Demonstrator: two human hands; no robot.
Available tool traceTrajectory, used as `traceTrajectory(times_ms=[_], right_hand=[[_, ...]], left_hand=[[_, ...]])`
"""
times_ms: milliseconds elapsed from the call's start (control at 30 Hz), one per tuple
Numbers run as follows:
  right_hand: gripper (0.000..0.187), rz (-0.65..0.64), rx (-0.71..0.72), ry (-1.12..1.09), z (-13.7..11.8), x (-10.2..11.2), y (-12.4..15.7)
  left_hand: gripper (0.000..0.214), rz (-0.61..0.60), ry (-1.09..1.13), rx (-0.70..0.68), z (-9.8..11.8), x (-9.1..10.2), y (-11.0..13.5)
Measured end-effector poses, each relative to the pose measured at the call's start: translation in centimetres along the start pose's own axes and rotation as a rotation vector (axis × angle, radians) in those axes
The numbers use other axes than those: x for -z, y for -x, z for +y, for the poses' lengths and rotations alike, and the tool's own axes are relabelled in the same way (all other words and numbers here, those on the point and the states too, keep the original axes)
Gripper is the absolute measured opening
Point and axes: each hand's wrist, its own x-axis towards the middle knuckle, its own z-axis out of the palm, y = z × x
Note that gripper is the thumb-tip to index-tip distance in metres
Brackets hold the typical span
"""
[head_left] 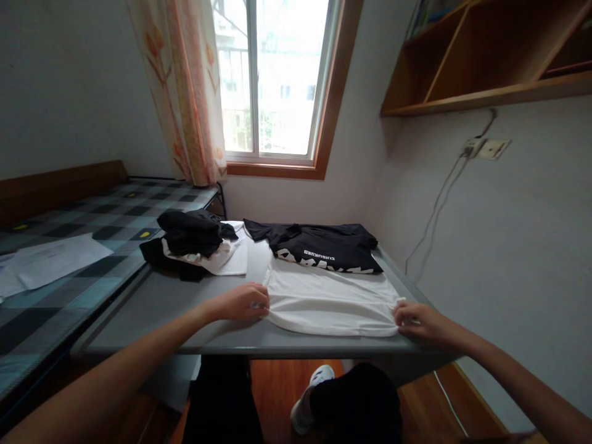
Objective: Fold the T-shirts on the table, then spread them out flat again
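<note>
A white shirt (330, 299) lies spread across the near part of the grey table (176, 320). My left hand (252, 300) is closed on its left edge, fingers pinched together. At the opposite side, my right hand (411, 317) pinches the right edge, with a bit of fabric bunched by the fingers. The shirt's near hem sags slightly between both hands. Against its far part lies a black T-shirt (324, 243) with white lettering; whether the two are separate garments, I cannot tell.
A pile of black clothes (192, 237) on a white garment (234, 256) occupies the table's back left. Papers (55, 259) lie on the checked bed (106, 213) to the left. A wall stands close on the right, with a hanging cable (435, 209) and a wooden shelf (457, 98) above.
</note>
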Motion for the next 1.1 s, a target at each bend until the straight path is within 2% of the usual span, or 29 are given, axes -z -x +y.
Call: traceTrajectory(times_ms=[200,267,333,400,433,533,633,800,900,1033,1100], right_hand=[[0.021,-0.482,-0.223,-0.125,0.1,-0.1,1.9],[0.022,-0.563,-0.243,-0.141,-0.4,0.0,2.3],[0.023,-0.566,-0.255,-0.170,-1.1,0.6,2.1],[0.029,-0.492,-0.239,-0.206,-1.6,1.5,1.0],[0.034,-0.414,-0.214,-0.210,-1.7,2.1,0.2],[0.044,-0.089,-0.150,-0.147,-1.5,3.7,-3.3],[0.036,0.128,-0.151,-0.062,-0.5,4.9,-7.6],[0.021,0.454,-0.247,-0.062,1.6,5.8,-13.9],[0.026,0.585,-0.301,-0.132,2.5,5.7,-16.5],[0.026,0.661,-0.332,-0.187,3.5,5.0,-19.0],[0.025,0.678,-0.341,-0.188,4.2,4.7,-20.0]], left_hand=[[0.031,-0.306,0.262,0.127,1.8,0.6,0.5],[0.033,-0.358,0.352,0.154,2.2,0.9,0.6],[0.041,-0.404,0.470,0.204,2.2,1.3,0.4],[0.047,-0.352,0.523,0.253,1.5,1.6,-0.3],[0.047,-0.258,0.492,0.272,0.9,1.7,-0.8],[0.038,0.146,0.265,0.289,-1.8,1.8,-3.2],[0.031,0.416,0.086,0.284,-4.8,2.0,-6.3],[0.031,0.689,-0.086,0.416,-8.1,3.7,-12.0],[0.035,0.714,-0.135,0.474,-9.3,4.7,-14.8],[0.042,0.541,-0.087,0.511,-10.7,5.2,-17.5],[0.042,0.496,-0.084,0.509,-11.3,5.2,-18.5]])
